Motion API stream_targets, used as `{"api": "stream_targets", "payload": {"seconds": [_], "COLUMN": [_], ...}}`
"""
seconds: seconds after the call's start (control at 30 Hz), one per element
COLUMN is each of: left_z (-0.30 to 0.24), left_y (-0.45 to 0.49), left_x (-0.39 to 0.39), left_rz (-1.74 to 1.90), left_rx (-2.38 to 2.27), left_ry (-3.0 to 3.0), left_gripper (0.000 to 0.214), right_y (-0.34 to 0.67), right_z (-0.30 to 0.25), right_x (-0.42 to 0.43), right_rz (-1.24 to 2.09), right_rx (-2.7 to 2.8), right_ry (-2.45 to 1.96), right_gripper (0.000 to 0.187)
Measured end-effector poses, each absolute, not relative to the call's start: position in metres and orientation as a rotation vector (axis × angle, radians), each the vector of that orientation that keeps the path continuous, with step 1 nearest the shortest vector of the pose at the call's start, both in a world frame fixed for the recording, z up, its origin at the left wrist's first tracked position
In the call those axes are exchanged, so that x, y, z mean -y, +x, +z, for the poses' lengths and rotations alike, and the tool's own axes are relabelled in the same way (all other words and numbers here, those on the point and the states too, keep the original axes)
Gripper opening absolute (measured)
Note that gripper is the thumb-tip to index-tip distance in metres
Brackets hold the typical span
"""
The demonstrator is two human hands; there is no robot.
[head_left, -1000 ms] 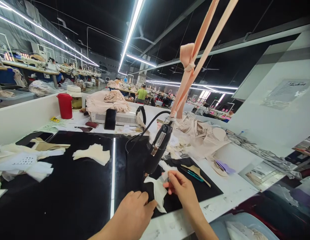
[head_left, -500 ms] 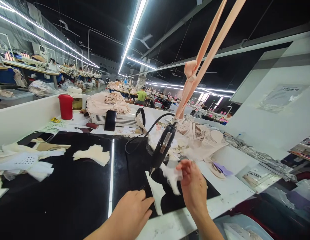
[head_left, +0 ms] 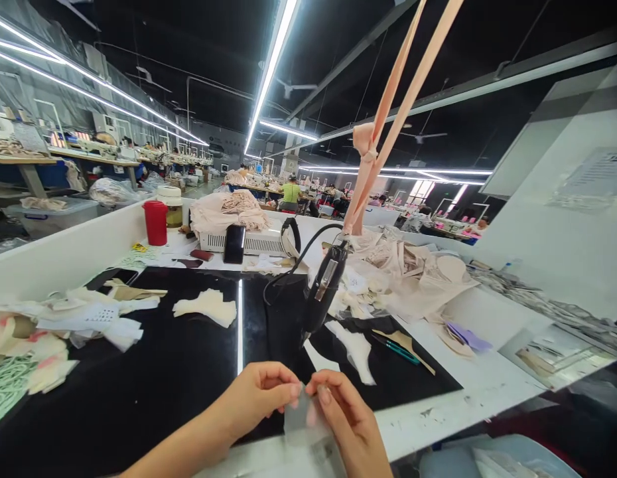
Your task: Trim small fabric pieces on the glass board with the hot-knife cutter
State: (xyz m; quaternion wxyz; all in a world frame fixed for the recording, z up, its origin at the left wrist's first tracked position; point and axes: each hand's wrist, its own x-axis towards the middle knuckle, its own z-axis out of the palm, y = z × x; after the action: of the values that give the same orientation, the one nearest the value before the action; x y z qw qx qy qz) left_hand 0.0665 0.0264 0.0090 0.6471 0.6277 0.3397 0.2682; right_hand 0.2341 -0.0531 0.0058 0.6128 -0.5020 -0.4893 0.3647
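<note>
My left hand (head_left: pixel 259 395) and my right hand (head_left: pixel 341 411) meet low in the middle, both pinching a small thin translucent piece (head_left: pixel 301 418) between their fingertips, above the near edge of the black work surface (head_left: pixel 154 372). Just beyond them a black corded hand tool (head_left: pixel 322 292) hangs tip-down from a peach fabric strap (head_left: pixel 383 126). A white cut fabric piece (head_left: pixel 355 348) lies flat on the black surface to the right of the tool's tip.
Cream fabric pieces (head_left: pixel 206 307) and a pile of white and green scraps (head_left: pixel 64 325) lie at the left. A red cup (head_left: pixel 155 222), a phone (head_left: pixel 233 243) against a white box and heaped beige fabric (head_left: pixel 412 269) stand behind. Teal scissors (head_left: pixel 395 348) lie right. Other workers sit far off.
My right hand set the white fabric piece down on the black surface and came in to meet my left hand. Both hands now pinch a small translucent piece. The view shifted slightly right.
</note>
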Motion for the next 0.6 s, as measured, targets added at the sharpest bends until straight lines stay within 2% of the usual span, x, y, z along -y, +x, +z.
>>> {"api": "stream_targets", "payload": {"seconds": [0.17,0.33,0.6], "left_z": [0.013,0.021,0.028], "left_y": [0.032,0.008,-0.011], "left_x": [-0.025,-0.021,-0.012], "left_rz": [0.659,0.658,0.642], "left_rx": [-0.861,-0.957,-1.042], "left_ry": [1.387,1.401,1.382], "left_gripper": [0.040,0.035,0.033], "right_y": [0.233,0.233,0.225], "right_z": [-0.006,-0.018,-0.013], "right_x": [0.053,0.051,0.050], "right_rz": [0.978,1.113,1.092], "right_rx": [1.114,1.186,1.378], "right_ry": [-1.202,-1.233,-1.354], "right_gripper": [0.052,0.051,0.045]}}
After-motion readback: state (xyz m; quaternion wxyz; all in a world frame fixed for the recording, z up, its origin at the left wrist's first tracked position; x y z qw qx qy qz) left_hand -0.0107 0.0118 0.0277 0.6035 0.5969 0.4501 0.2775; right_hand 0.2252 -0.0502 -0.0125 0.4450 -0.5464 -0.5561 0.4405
